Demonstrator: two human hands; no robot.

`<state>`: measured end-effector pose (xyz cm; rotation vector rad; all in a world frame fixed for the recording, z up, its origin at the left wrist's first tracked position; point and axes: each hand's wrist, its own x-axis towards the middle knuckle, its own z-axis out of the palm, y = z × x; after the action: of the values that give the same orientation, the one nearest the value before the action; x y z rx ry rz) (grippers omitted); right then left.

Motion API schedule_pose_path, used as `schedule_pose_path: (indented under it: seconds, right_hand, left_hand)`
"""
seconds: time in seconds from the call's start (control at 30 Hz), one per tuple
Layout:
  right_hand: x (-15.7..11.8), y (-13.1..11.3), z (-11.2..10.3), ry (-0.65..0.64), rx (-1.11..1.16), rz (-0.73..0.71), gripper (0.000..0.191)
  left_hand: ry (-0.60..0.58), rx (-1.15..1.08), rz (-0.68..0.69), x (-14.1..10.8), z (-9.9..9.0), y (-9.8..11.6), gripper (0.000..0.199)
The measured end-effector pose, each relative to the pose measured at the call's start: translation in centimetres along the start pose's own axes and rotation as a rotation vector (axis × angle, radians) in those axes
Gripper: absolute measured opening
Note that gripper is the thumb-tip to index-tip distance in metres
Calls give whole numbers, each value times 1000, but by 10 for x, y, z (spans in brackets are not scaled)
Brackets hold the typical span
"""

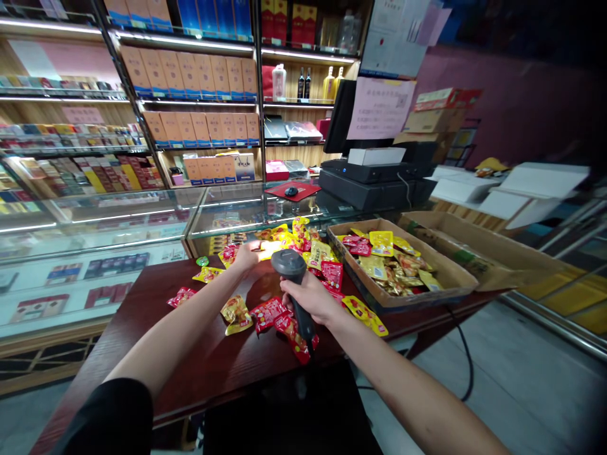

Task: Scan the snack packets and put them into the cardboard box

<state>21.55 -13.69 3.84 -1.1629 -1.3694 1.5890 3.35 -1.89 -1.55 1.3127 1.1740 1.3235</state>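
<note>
Sleeve (111,414) | right hand (313,297) clamped on scanner (290,266) | left hand (247,255) at packets (281,236), grip unclear | brown table (203,363) | lit shelves (199,98)

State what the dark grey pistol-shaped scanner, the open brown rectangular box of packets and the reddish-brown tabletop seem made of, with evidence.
Dark grey pistol-shaped scanner: probably hard plastic, satin, from its smooth, moulded-looking body.
Open brown rectangular box: likely cardboard, matte, judging by its thin, dull tan walls.
Reddish-brown tabletop: glossy, showing soft reflections and grain-like streaks; wood or wood-look laminate, unclear which.
</note>
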Motion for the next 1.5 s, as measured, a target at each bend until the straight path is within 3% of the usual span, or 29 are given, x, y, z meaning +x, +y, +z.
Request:
schedule_pose_path:
  seconds: [0.07, 0.23, 0.3, 0.43, 0.67, 0.83, 1.0, 1.13, 1.23, 1.3, 1.37, 1.5]
  right_hand:
    - [0, 0, 0, 0, 7, 6, 2]
    - [2, -1, 0, 14, 89, -4, 6]
    - [9, -2, -6, 56, 132, -49, 11]
    - [32, -10, -27, 189, 75, -106, 18]
    - [50, -37, -71, 131, 66, -38, 17]
    - [47, -53, -121, 223, 69, -82, 16]
    - [30, -68, -195, 352, 99, -16, 16]
    - [12, -72, -248, 443, 155, -21, 18]
    - [-1, -72, -269, 519, 173, 9, 20]
    - [-8, -72, -273, 538, 174, 19, 20]
    - [-11, -72, -268, 500, 176, 10, 20]
    - [-5, -66, -236, 361, 137, 22, 13]
  left_hand:
    - [-30, -21, -5, -1, 0, 0, 40]
    - [74, -8, -69, -7, 3, 8, 46]
    - [58, -13, -104, -10, 5, 13, 48]
    - [-32, -12, -176, -16, 15, 23, 45]
    - [-152, -89, -376, -4, 51, 37, 52]
    - [-190, -36, -355, 31, 105, 48, 51]
    - [-311, -67, -356, 61, 192, 59, 47]
    - [-401, -112, -387, 67, 262, 63, 48]
    - [-374, -66, -365, 66, 293, 61, 57]
    - [-333, 1, -328, 67, 297, 59, 62]
    - [-331, 30, -305, 67, 288, 57, 62]
    - [-338, 62, -303, 61, 238, 61, 57]
